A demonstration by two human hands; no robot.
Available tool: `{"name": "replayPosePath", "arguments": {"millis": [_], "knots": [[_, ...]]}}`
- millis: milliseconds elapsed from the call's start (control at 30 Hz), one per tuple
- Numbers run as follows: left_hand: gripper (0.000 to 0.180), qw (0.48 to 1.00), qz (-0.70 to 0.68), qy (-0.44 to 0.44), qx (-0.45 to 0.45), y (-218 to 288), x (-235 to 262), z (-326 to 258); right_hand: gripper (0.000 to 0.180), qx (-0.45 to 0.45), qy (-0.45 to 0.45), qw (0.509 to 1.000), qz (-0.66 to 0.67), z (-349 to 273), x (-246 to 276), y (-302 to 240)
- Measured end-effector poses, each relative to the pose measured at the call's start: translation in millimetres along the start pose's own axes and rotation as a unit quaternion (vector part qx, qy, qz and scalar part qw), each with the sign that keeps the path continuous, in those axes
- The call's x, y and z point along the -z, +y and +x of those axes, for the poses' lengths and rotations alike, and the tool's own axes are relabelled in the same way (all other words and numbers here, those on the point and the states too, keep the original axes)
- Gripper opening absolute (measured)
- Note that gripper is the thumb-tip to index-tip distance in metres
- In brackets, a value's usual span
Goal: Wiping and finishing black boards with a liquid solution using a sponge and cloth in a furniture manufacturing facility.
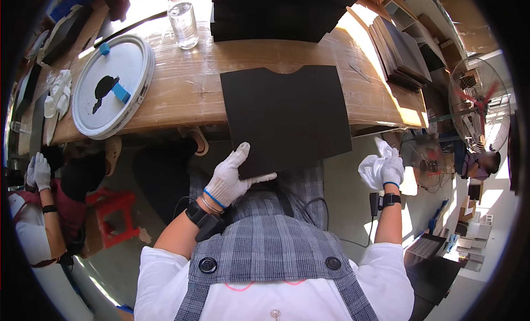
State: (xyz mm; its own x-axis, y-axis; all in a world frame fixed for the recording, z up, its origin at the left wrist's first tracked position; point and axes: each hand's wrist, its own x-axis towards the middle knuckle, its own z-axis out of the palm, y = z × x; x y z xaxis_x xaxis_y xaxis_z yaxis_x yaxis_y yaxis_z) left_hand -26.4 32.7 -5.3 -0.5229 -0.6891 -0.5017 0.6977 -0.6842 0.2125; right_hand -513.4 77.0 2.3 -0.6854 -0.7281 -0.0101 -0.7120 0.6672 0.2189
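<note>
A flat black board [287, 117] with a shallow curved notch in its far edge lies partly over the table's near edge and reaches toward my lap. My left hand [226, 180], in a white knit glove, grips the board's near left corner, thumb on the upper face and fingers by the near edge. Off to the right, away from the board, my right hand [392, 170] is also gloved. It is closed around a bunched white cloth [372, 169], and its fingertips are partly hidden by the folds.
The wooden table [182, 100] carries a round white lid [83, 108] with black smears and blue blocks. Behind stand a clear bottle [183, 23] and a black stack [276, 17]. More boards [397, 50] and a fan [479, 103] are right. A co-worker's gloved hands [38, 172] show left, near a red stool [113, 216].
</note>
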Motion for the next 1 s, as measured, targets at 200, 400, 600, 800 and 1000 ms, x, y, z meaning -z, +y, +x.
{"name": "replayPosePath", "arguments": {"millis": [200,400,600,800,1000], "knots": [[0.046,1.0,-0.009,0.012,-0.003,0,5,8,0.05,0.065,-0.036,0.766,0.639,9,77,4],[0.049,0.999,-0.027,-0.026,-0.017,-3,5,7,0.029,0.366,0.014,0.76,0.537,13,116,-187],[0.049,0.997,-0.037,-0.051,-0.033,-2,6,4,0.051,0.44,0.105,0.873,0.184,-106,118,-317],[0.055,0.99,-0.107,-0.094,-0.016,0,12,7,0.033,0.734,0.176,0.611,0.241,-157,80,-230],[0.027,0.998,-0.056,-0.019,-0.027,-3,-4,-1,0.038,0.284,0.082,0.954,0.04,-22,26,-33]]}}
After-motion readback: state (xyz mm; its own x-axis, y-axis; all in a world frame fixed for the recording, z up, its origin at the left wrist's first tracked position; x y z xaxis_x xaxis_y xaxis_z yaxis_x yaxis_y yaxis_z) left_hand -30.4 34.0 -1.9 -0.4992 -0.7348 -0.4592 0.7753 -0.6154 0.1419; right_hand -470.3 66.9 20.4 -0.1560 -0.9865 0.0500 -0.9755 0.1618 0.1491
